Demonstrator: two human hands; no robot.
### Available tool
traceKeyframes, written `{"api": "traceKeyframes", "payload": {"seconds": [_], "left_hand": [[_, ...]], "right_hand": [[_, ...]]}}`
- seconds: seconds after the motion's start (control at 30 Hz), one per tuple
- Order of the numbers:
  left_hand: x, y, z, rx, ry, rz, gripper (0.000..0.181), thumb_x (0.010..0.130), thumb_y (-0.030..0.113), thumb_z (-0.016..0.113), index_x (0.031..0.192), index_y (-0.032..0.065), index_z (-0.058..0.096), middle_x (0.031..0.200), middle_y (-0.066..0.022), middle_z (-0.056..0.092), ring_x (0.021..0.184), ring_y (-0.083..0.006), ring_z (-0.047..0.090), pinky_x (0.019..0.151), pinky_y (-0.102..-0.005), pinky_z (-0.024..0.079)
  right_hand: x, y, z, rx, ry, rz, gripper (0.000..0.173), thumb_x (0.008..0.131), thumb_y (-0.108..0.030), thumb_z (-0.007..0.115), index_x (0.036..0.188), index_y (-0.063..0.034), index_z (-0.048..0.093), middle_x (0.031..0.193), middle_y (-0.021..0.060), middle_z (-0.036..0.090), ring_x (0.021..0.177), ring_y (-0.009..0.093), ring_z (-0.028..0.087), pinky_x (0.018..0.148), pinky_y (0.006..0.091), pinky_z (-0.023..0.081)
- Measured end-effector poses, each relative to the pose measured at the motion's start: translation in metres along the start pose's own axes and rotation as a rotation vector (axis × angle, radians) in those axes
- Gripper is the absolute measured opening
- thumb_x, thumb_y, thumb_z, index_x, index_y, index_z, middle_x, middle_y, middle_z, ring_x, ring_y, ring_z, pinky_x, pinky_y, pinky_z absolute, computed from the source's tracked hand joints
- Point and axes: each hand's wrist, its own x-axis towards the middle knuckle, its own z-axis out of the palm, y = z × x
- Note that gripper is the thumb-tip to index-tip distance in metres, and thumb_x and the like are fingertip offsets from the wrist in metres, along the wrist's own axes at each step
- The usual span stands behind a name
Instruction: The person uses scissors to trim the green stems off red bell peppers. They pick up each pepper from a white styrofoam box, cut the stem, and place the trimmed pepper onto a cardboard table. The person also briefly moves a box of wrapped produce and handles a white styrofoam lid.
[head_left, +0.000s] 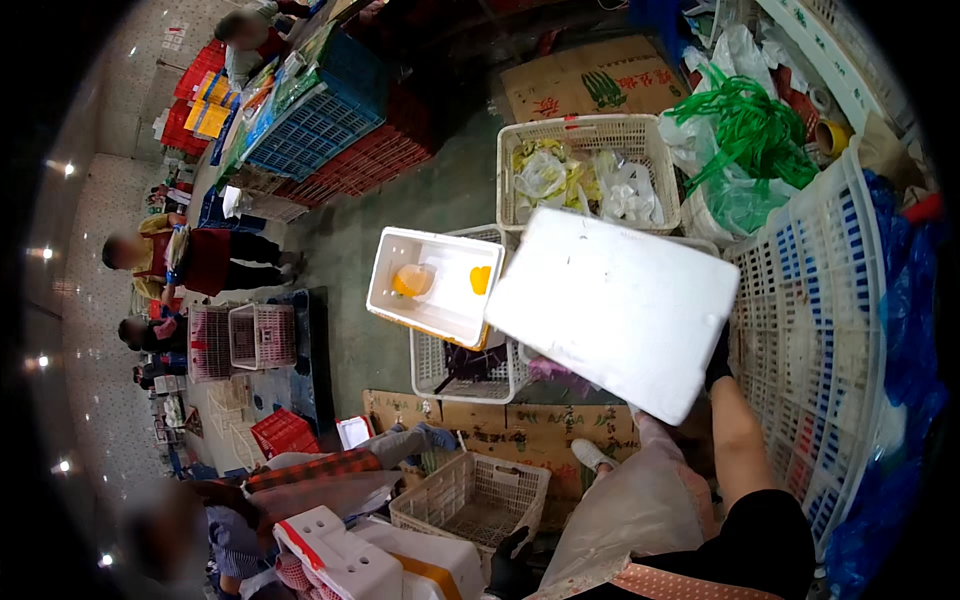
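My right hand, in a black glove, grips the right edge of a large white foam board, probably a box lid. Its fingers are mostly hidden by the board. Left of the board, an open white foam box with yellow patches inside sits tilted on white plastic crates. Low in view, my left hand, also black-gloved, has its fingers apart. It is close to white foam boxes and a beige plastic crate; whether it touches them cannot be told.
A crate holds leafy scraps and plastic bags. Green plastic ties lie on bags beside a tall white crate. Flattened cardboard covers the floor near my feet. A co-worker is at lower left. Blue crates stand upper left.
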Motion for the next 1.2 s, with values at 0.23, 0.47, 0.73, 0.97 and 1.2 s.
{"api": "traceKeyframes", "payload": {"seconds": [0.23,0.47,0.73,0.97,1.2], "left_hand": [[0.018,0.027,0.003,-0.152,-0.013,-0.138,0.035,0.083,0.015,0.058,0.117,0.0062,0.054,0.116,-0.0119,0.055,0.106,-0.0227,0.052,0.089,-0.0328,0.040],[0.012,0.029,-0.004,-0.316,0.001,-0.138,0.036,0.083,0.014,0.056,0.118,0.0039,0.053,0.115,-0.0124,0.055,0.107,-0.0232,0.051,0.090,-0.0323,0.040],[0.022,-0.035,0.001,-0.274,-0.006,-0.025,0.033,0.084,0.012,0.055,0.115,0.0019,0.054,0.114,-0.0132,0.056,0.105,-0.0233,0.052,0.089,-0.0318,0.040],[0.002,-0.014,-0.007,-0.233,0.009,-0.304,0.034,0.086,0.015,0.052,0.116,0.0013,0.052,0.117,-0.0140,0.054,0.109,-0.0243,0.050,0.091,-0.0329,0.039],[-0.010,-0.085,0.021,0.079,0.133,0.114,0.028,0.084,0.012,0.052,0.108,-0.0002,0.057,0.103,-0.0142,0.061,0.096,-0.0235,0.057,0.081,-0.0324,0.045]], "right_hand": [[-0.037,-0.062,0.054,-0.035,0.092,0.116,0.074,0.084,-0.060,0.032,0.137,-0.0080,0.023,0.132,0.0155,0.034,0.115,0.030,0.037,0.093,0.0391,0.034],[-0.081,-0.155,0.066,0.027,-0.142,-0.254,0.059,0.090,-0.048,0.035,0.130,-0.0057,0.031,0.119,0.0125,0.045,0.104,0.023,0.046,0.087,0.0331,0.041],[-0.155,-0.270,0.129,-0.797,-0.124,-0.768,0.041,0.094,-0.022,0.034,0.130,-0.0039,0.037,0.120,0.0111,0.048,0.107,0.020,0.046,0.092,0.0301,0.035],[-0.074,0.002,0.173,-1.617,-0.215,-0.816,0.068,0.070,-0.061,0.056,0.097,0.0013,0.058,0.082,0.0189,0.061,0.070,0.032,0.061,0.062,0.0405,0.049],[-0.105,0.045,0.210,-1.674,-0.265,-0.757,0.062,0.073,-0.058,0.056,0.089,0.0018,0.056,0.075,0.0196,0.060,0.069,0.033,0.060,0.063,0.0406,0.048]]}}
